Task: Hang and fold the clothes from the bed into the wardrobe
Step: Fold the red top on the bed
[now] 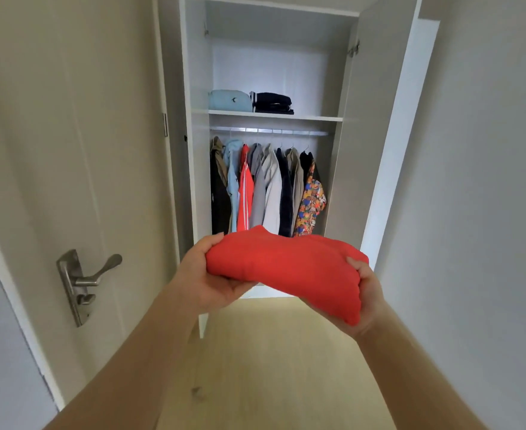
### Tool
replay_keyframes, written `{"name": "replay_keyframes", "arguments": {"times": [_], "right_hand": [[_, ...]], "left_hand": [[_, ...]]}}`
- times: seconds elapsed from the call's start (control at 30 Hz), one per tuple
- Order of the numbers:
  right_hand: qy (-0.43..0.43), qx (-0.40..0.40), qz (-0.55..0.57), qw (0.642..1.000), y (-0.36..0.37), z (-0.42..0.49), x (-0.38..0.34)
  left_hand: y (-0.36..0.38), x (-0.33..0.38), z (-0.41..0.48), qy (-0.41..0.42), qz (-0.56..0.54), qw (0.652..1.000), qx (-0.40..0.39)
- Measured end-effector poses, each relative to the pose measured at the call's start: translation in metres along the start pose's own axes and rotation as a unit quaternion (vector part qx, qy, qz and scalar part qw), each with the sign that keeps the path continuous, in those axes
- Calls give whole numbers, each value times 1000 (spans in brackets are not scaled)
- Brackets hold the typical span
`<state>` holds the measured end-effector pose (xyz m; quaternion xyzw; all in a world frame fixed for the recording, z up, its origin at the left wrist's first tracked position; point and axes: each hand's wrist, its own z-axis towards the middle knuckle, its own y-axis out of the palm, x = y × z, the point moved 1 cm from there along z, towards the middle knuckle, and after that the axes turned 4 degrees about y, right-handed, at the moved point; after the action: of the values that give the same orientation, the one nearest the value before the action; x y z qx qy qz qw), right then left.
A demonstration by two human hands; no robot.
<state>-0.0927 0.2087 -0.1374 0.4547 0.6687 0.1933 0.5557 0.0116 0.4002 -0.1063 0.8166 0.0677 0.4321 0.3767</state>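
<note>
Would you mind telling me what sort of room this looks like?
Most likely a bedroom: an open wardrobe with shirts on a rail, folded clothes on its shelf, and a room door beside it.

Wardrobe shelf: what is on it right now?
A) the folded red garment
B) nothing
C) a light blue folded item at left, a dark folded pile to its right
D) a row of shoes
C: the shelf carries a light blue folded item with a dark folded pile beside it. The folded red garment is held by the left hand and right hand in front of the wardrobe.
</note>
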Motion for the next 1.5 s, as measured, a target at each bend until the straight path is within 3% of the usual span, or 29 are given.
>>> {"name": "replay_keyframes", "arguments": {"times": [0.27, 0.5, 0.77, 0.97, 1.5], "right_hand": [[7, -16, -34, 999, 19, 115, -47], [-64, -17, -43, 997, 50, 247, -100], [-123, -99, 10, 987, 107, 400, -181], [-130, -89, 28, 987, 101, 484, -228], [-187, -177, 75, 963, 104, 656, -477]], "left_hand": [[18, 52, 123, 12, 0, 1000, 1], [36, 112, 259, 22, -14, 1000, -14], [89, 209, 419, 61, 6, 997, -37], [124, 230, 518, 55, 40, 997, -31], [332, 260, 737, 128, 2, 983, -135]]}}
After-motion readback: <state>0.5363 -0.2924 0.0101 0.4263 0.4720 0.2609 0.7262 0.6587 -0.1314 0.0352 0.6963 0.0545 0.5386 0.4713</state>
